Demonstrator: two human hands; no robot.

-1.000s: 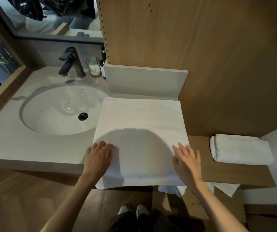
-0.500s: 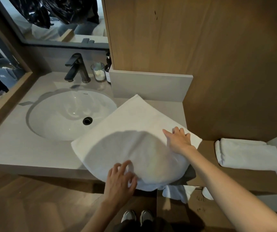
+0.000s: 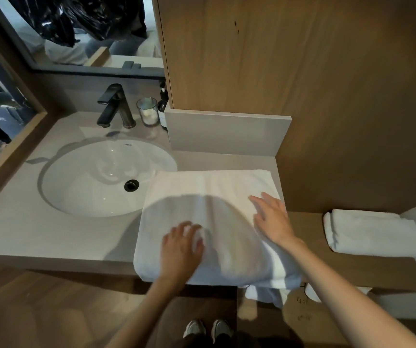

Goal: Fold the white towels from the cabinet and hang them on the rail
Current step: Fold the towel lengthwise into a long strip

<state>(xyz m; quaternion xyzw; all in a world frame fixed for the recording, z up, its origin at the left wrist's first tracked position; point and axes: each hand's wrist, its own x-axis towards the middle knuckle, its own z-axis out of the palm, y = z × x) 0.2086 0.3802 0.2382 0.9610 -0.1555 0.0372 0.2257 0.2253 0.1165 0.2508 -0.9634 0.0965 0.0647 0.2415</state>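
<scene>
R fingers [image 3: 257,200] were splayed wide and flat, pressing the towel's right side, nothing held. L fingers [image 3: 189,228] curved over a small bump of cloth at lower centre, blurred, so I couldn't tell if they pinched it or just pressed. Right hand [image 3: 273,219] sat centre-right of frame, left hand [image 3: 180,249] just below and left of it, both on the same white towel [image 3: 214,192].

That towel lay as a broad folded rectangle on the desk [image 3: 26,234], mid-frame. Its upper left corner lapped the sink [image 3: 89,177] rim and its near edge draped over the desk's front.

A second towel [image 3: 370,232], already folded small, sat on the wooden shelf [image 3: 352,270] at right, well apart. More white cloth [image 3: 259,295] hung below the desk edge, bottom centre-right; couldn't make out what it belonged to. No rail in view.

Call: folding step, approx. midway. This one looked much wider vs. the finished one, so prob. another fold was due. Next move would need a firm grip on one edge, the other hand pinning the cloth, then a carry across w/ edges lined up and a smoothing pass. Hanging not yet begun.
</scene>
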